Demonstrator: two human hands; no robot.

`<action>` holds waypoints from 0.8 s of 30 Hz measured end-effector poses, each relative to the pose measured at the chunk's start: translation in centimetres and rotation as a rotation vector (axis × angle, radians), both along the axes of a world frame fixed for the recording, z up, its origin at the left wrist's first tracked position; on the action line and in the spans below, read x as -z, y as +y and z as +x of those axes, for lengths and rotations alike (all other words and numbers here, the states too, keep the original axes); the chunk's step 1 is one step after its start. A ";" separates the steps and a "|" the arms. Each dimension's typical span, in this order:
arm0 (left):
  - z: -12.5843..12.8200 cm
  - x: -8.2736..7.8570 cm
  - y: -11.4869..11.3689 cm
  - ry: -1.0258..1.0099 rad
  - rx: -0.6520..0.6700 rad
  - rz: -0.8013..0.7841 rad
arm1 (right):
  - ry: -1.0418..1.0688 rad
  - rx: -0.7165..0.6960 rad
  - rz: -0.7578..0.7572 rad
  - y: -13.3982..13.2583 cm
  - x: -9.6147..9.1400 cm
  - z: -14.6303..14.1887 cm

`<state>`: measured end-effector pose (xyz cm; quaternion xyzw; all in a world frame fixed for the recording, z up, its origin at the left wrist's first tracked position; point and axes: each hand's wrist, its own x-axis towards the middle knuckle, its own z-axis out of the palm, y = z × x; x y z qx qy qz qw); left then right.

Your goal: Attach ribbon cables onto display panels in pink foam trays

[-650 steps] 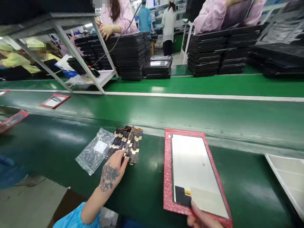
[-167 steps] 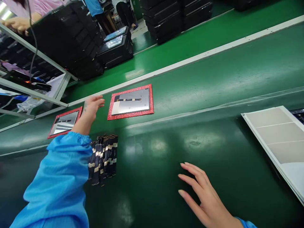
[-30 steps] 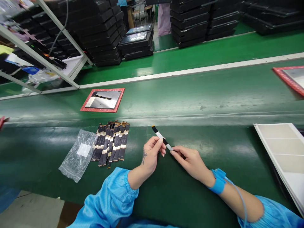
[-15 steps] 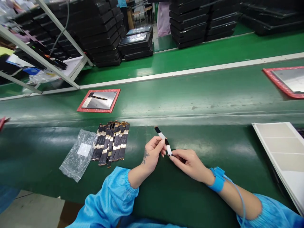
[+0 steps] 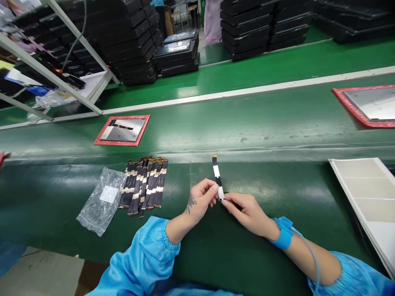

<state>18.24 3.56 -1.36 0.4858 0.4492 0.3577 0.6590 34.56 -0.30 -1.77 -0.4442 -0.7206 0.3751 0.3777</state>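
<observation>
Fingertips of right hand (image 5: 247, 212) pinching near end of ribbon cable (image 5: 216, 170), far end free, over green bench (image 5: 265, 172). Left hand (image 5: 199, 201) curled, thumb and finger at cable's edge; whether gripping, cannot tell. Pile of other cables (image 5: 144, 185) well left of hands, clear plastic bag (image 5: 98, 209) against it. Red-bordered screen (image 5: 123, 129) beyond pile. Blue band (image 5: 283, 233) around right wrist.

Two hands (image 5: 200, 201), one strip pile (image 5: 143, 187)
</observation>
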 end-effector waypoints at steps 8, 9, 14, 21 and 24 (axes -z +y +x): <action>0.1 0.0 0.0 -0.013 -0.017 -0.020 | 0.008 0.006 0.023 0.1 -0.1 -0.1; 0.1 0.0 0.0 -0.024 -0.020 -0.020 | 0.007 0.009 0.022 0.1 -0.1 -0.1; 0.0 0.2 0.0 -0.098 -0.025 -0.006 | 0.000 0.009 -0.002 0.0 -0.1 0.0; 0.0 0.4 0.0 -0.138 -0.038 -0.031 | 0.000 -0.002 0.010 0.1 -0.2 0.0; 0.1 0.4 -0.1 -0.136 -0.039 -0.032 | 0.002 -0.003 0.007 0.1 -0.1 0.0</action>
